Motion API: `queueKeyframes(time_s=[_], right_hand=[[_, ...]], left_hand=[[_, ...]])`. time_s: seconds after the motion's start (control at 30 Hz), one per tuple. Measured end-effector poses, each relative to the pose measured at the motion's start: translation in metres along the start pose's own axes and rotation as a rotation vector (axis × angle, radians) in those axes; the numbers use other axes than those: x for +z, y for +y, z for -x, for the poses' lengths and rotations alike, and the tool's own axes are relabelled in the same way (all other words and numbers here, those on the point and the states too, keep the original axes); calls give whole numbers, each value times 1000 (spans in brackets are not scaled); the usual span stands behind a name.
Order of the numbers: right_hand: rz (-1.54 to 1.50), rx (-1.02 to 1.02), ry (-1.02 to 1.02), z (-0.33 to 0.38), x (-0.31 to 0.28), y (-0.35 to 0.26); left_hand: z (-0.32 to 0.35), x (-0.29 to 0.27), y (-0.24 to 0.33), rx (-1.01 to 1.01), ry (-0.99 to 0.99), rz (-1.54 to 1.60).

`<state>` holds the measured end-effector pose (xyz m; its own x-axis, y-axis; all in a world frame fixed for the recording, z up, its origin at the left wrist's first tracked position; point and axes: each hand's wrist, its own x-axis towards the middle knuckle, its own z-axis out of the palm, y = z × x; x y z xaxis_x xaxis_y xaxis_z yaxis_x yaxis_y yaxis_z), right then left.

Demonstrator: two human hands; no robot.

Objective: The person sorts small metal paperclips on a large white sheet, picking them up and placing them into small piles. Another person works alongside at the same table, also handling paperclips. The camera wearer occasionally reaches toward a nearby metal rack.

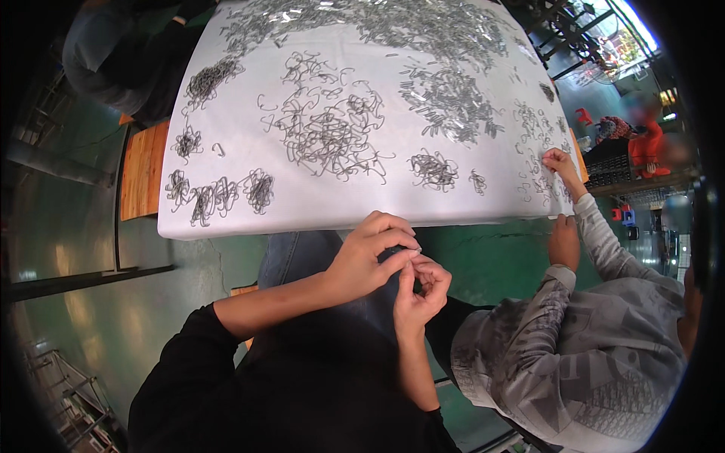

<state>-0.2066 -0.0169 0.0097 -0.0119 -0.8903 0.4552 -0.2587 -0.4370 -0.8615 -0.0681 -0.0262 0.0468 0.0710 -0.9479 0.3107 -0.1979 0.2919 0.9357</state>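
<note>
My left hand (373, 255) and my right hand (421, 293) meet just off the table's near edge, above my lap. Thumb and fingers of each are bent into a pinch, the tips almost touching. Whatever small piece they grip is mostly hidden by the fingers. Beyond them, a loose heap of bent wire hooks (328, 136) lies on the white-covered table (302, 208). Closest to my hands is a dense cluster of dark wire hooks (434, 171), with a smaller clump (477, 181) beside it.
Short grey metal pieces (449, 102) spread across the far side. More hook bundles (259, 190) sit at the near left. At my right, a co-worker in a grey patterned top (574, 355) reaches a hand (563, 166) to other hooks. Another person (113, 60) is at the far left.
</note>
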Motion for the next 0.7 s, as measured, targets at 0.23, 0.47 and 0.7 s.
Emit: queueKeyframes(time_s=[0.23,0.47,0.7], right_hand=[[28,112,-52,-29,-1,21],[178,74,-390,-172,89,66],[498,-94,-735,-291,236,99]], left_hand=[[6,-4,-40,39,33,-30],[-1,-19,-86,30,-85,51],[-2,-25,-89,40,-117,88]])
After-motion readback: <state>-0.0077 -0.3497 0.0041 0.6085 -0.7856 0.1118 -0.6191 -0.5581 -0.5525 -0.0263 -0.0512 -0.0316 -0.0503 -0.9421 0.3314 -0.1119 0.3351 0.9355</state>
